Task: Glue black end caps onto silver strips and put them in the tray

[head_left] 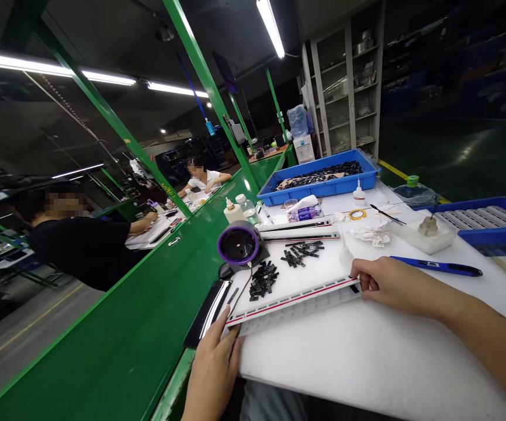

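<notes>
A long white strip [292,300] with a red line and a row of dark slots lies slantwise above the white tabletop, its near side face turned toward me. My left hand [213,356] grips its left end, with the thumb on one side and fingers underneath. At the other end, my right hand [378,279] is closed with bent fingers on the strip's corner, beside a small black piece [355,288]. Just beyond the strip are two loose piles of small black flat pieces, a nearer pile [264,280] and a farther pile [302,253].
Behind are a round purple-rimmed device [238,245], more long strips [299,236], and a blue tray [318,188] of black parts. A blue pen-like tool [435,266] and clear dish [428,234] lie right. A black phone-like slab [207,316] sits left. Two people work beyond the green partition [117,339].
</notes>
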Tool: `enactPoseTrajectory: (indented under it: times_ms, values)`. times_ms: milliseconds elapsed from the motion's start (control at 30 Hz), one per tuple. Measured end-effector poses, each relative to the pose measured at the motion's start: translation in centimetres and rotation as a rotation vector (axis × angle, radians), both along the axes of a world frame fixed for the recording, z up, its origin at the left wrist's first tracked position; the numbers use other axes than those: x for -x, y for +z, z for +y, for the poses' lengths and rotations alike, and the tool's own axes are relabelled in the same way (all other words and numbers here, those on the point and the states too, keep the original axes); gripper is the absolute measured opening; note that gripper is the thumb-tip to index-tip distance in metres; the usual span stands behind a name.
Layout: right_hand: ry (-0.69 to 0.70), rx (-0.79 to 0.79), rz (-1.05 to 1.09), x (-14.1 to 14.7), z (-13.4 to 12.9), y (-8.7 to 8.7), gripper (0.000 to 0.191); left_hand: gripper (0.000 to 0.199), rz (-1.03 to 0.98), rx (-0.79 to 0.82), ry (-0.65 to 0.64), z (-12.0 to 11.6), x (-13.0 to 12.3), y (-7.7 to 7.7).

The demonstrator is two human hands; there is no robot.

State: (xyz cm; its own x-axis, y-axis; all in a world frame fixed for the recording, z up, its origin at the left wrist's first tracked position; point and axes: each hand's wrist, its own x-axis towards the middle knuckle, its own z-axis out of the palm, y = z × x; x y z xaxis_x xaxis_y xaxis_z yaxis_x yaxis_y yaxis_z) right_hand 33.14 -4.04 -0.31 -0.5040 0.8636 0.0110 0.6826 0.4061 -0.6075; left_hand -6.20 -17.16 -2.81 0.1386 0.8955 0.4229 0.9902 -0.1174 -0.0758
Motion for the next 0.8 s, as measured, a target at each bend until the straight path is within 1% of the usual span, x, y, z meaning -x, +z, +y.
enactPoseTrajectory:
  times_ms: [100,200,300,333,400,467,500,533,600,667,733,800]
  values:
    - [0.005,-0.009,0.0,0.0,-0.1,0.0,0.021,0.03,-0.003,-0.014,0.013,0.0,0.2,0.1]
    - [0.007,-0.046,-0.01,-0.4,-0.1,0.4,0.024,0.031,0.017,-0.015,0.005,0.1,0.4,0.2]
    - [-0.039,-0.102,0.002,-1.4,0.3,1.1,0.023,0.031,0.033,-0.017,-0.017,0.3,0.7,0.2]
    - [-0.083,-0.123,0.03,-1.7,0.5,1.2,0.022,0.031,0.038,-0.021,-0.026,0.3,0.8,0.2]
    - [-0.225,-0.179,0.119,-2.0,1.2,1.3,0.022,0.032,0.051,-0.028,-0.05,0.5,1.0,0.2]
    - [-0.373,-0.222,0.222,-1.8,1.9,0.9,0.023,0.033,0.067,-0.029,-0.068,0.8,1.2,0.2]
    - [-0.419,-0.223,0.264,-1.4,2.3,0.6,0.026,0.033,0.076,-0.031,-0.074,0.9,1.3,0.1]
    - [-0.427,-0.202,0.293,-1.0,2.6,0.2,0.032,0.033,0.084,-0.034,-0.079,1.0,1.4,0.1]
    - [-0.384,-0.138,0.3,0.0,3.3,-0.5,0.046,0.032,0.097,-0.045,-0.09,1.3,1.5,0.1]
    - [-0.329,-0.095,0.265,0.9,3.7,-1.1,0.052,0.032,0.108,-0.055,-0.107,1.4,1.7,0.0]
    - [-0.283,-0.104,0.21,1.6,4.0,-1.4,0.045,0.032,0.115,-0.071,-0.127,1.5,1.8,0.0]
    - [-0.25,-0.142,0.172,1.8,3.9,-1.2,0.03,0.031,0.114,-0.098,-0.139,1.6,1.8,0.0]
